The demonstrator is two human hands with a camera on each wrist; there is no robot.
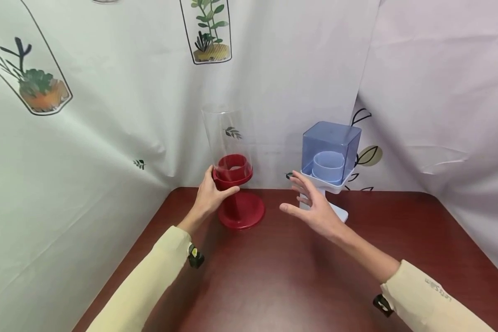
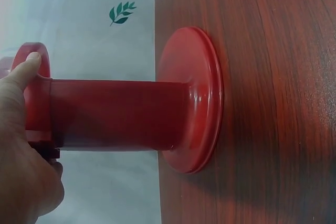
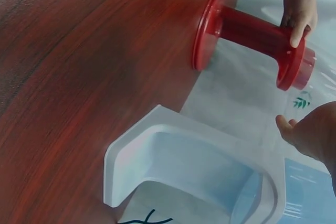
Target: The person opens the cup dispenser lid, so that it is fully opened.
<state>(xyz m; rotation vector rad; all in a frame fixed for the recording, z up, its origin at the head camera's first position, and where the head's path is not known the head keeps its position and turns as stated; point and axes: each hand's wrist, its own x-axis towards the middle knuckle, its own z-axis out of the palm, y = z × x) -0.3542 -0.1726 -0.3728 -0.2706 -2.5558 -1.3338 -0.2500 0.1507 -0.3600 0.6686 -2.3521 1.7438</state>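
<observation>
A red dispenser [image 1: 237,210] with a round base and a clear upright cylinder [image 1: 228,133] on top stands at the back of the table. My left hand [image 1: 210,196] grips its red collar from the left, with the thumb [image 2: 27,67] across the front; some fingers are hidden behind it. To the right stands a white dispenser [image 3: 157,121] with a square see-through blue container [image 1: 315,140] and a light blue round cup inside. My right hand [image 1: 315,212] is held with fingers spread in front and left of it, holding nothing; head view cannot show whether it touches.
The dark red-brown wooden table [image 1: 249,281] ends just behind both dispensers. A pale curtain [image 1: 274,83] printed with plants hangs close behind and along the sides.
</observation>
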